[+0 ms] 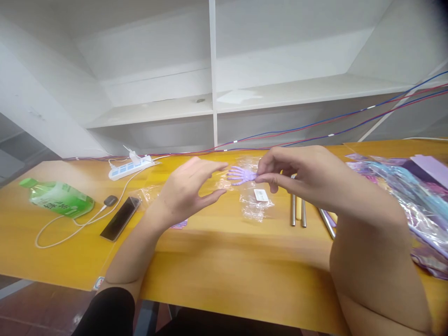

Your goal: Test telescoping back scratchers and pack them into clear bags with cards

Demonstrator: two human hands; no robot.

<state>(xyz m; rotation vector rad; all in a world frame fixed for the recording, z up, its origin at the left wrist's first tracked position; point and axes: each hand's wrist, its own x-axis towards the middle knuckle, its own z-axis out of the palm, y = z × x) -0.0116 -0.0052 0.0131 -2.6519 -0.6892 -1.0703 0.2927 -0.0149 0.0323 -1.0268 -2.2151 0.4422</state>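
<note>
A small purple hand-shaped piece (242, 175) with thin spread fingers is pinched at its narrow end by my right hand (294, 170). Its fingers point left, toward my left hand (191, 186). That hand is open, thumb and forefinger apart, close to the piece but not touching it. Beneath the piece lies a crumpled clear plastic wrapper (250, 212) with a white label (261, 195). Several metal tubes (293, 210) and a yellow stick lie on the table below my right hand.
On the left are a green-labelled bottle (65, 198) on its side, a phone (121, 218), a white cable (84, 227) and a power strip (130, 167). Plastic-wrapped packages (402, 196) pile up at the right. White shelving (213, 70) and red and blue cables (297, 128) run behind the wooden table (224, 270).
</note>
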